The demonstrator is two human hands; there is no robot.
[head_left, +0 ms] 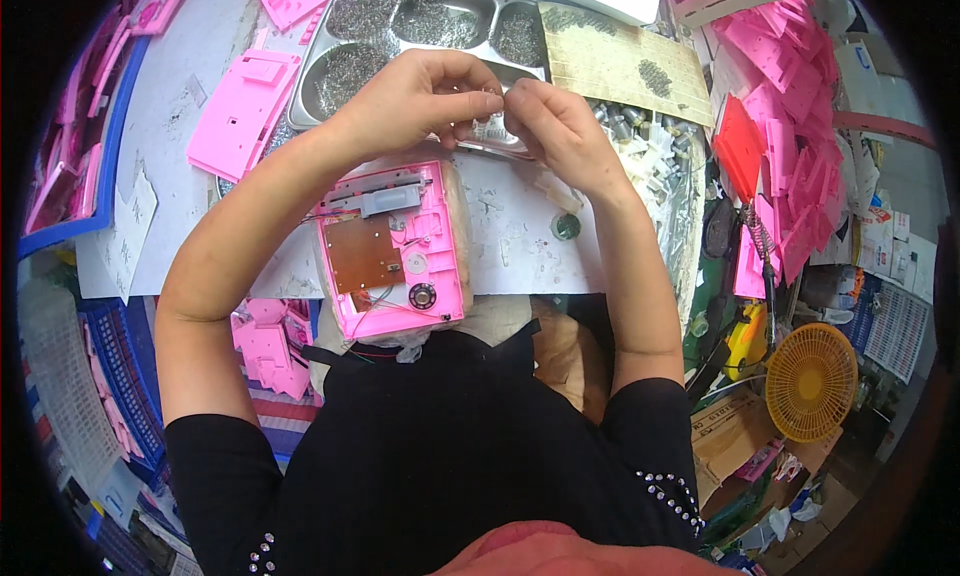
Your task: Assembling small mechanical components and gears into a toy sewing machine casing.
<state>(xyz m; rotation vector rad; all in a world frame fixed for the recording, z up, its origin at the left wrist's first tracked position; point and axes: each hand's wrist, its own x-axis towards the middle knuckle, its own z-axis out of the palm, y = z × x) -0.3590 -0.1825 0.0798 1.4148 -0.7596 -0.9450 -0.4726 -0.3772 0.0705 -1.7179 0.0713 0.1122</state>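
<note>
My left hand (pixel 440 101) and my right hand (pixel 560 131) meet above the near edge of a steel compartment tray (pixel 299 104). Thumb and fingertips of each are pinched together. Whatever lies between them is too small to make out. The tray's compartments hold heaps of small, shiny metal pieces (pixel 362 14). Below my hands, close to my body, rests an open pink plastic casing (pixel 385 322). Inside it sit a brown circuit board (pixel 362 256), a grey-white plastic block (pixel 391 200), thin wires and a round black speaker (pixel 422 295).
Right of the tray lie a cardboard sheet (pixel 610 64) with small metal pieces and a heap of white plastic parts (pixel 650 161). A small green round container (pixel 566 226) stands nearer. Pink panels (pixel 240 116) lie left; more pink parts (pixel 800 126) pile up at right.
</note>
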